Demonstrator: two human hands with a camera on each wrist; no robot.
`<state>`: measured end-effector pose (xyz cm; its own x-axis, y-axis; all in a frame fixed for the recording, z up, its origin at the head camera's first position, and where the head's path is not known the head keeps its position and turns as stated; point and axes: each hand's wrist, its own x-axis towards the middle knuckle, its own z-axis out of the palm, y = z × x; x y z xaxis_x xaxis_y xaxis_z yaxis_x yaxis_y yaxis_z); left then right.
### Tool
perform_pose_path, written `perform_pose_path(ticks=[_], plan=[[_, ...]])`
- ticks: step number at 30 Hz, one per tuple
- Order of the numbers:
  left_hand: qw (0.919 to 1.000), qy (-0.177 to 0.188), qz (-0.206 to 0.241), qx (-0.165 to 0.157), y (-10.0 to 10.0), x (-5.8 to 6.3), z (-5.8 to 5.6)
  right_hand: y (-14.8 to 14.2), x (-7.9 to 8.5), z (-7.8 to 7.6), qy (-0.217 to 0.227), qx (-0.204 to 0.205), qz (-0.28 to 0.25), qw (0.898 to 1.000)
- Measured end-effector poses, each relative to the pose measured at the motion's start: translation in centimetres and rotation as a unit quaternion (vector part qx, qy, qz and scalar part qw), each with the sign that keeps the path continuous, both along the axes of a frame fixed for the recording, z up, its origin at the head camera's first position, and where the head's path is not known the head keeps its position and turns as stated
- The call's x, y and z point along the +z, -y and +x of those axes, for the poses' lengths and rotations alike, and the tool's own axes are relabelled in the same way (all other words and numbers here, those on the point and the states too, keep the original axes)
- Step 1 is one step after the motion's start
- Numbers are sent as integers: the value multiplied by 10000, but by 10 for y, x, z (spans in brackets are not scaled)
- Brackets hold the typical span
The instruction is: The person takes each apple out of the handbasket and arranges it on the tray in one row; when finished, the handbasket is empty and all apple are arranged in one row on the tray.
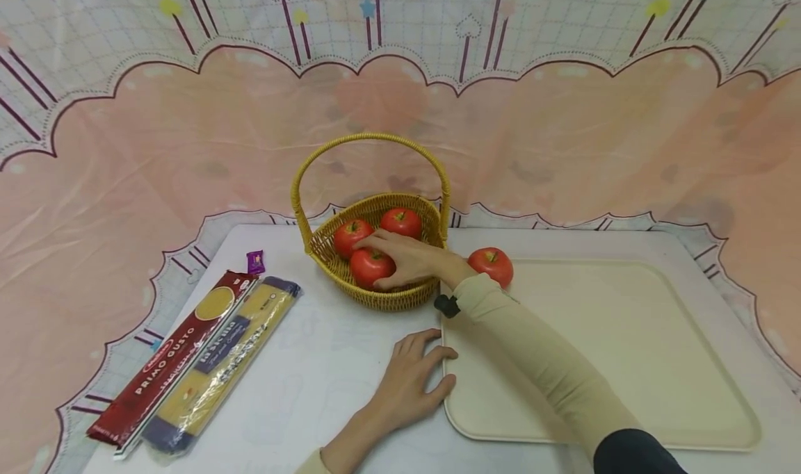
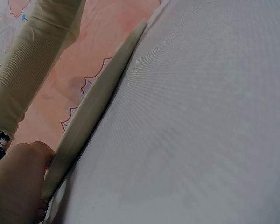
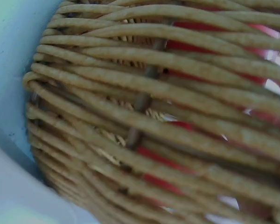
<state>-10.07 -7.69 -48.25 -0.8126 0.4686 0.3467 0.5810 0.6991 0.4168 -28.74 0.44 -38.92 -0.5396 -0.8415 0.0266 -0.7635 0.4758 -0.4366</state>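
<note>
The right hand (image 1: pixel 411 257) curls round the nearest red fruit (image 1: pixel 368 270) in the basket (image 1: pixel 391 299) — just left of the tray (image 1: pixel 632 335), whose left rim the left hand (image 1: pixel 409 378) touches, fingers relaxed.

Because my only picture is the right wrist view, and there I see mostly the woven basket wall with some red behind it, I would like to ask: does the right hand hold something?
Observer: Yes, the right hand grips the front red fruit inside the basket.
Operator: Thank you. Are all the red fruits in the basket?
Observer: No, one red fruit lies outside, to the right of the basket.
Operator: And please, what does the left hand do?
Observer: The left hand touches the left edge of the tray.
</note>
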Motion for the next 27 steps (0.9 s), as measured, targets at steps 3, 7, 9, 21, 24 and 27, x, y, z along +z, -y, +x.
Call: perform_pose_path(ticks=[3,7,9,21,24,27], plan=[[10000,-18,-9,-16,-2,-1,0,-5,-1,0,48,-79,-66,9999],[10000,-17,-24,-25,-2,-1,0,-9,-2,0,60,-101,-210,9997],[10000,-10,-23,-4,-2,-1,0,-10,-3,0,38,-106,-279,9995],[9999,127,86,6,-1,-3,-1,-24,-1,4,278,-344,-686,9967],[9999,129,68,28,-1,-2,-1,-28,-2,5,288,-381,-792,9957],[9999,123,49,50,-1,-2,0,-31,-2,7,361,-463,-863,9945]])
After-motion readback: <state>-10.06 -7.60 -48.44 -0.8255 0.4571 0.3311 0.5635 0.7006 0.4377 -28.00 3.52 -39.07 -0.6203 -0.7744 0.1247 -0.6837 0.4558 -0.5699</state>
